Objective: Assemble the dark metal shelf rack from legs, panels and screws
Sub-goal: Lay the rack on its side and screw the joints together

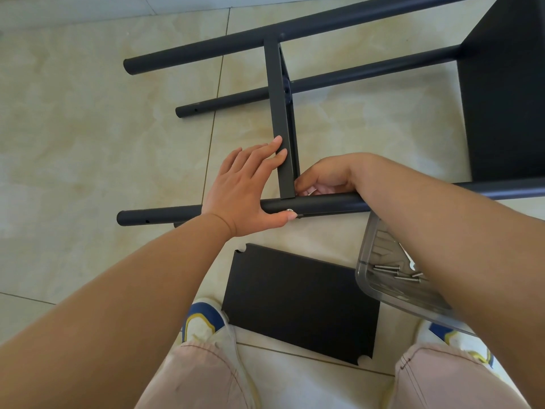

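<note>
The left hand (244,187) lies open across the nearest leg (321,203) of the dark metal rack, fingers straight. Its fingertips rest on the edge of a shelf panel (281,119) that stands on edge, and its thumb presses beside a silver screw head (290,210) in the leg. The right hand (324,178) reaches in from the other side of that panel, fingers curled down behind the leg at the joint; whether its grip holds anything cannot be told. The half-built rack lies on its side on a pale tiled floor (88,128). Two more legs (265,36) run parallel beyond, and a larger dark panel (507,98) joins them at the right edge. Nearer the person, a loose shelf panel (300,299) lies flat between two white, blue and yellow shoes (203,320). A clear plastic tray (380,278) holding silver screws (389,268) sits partly under the right forearm.
</note>
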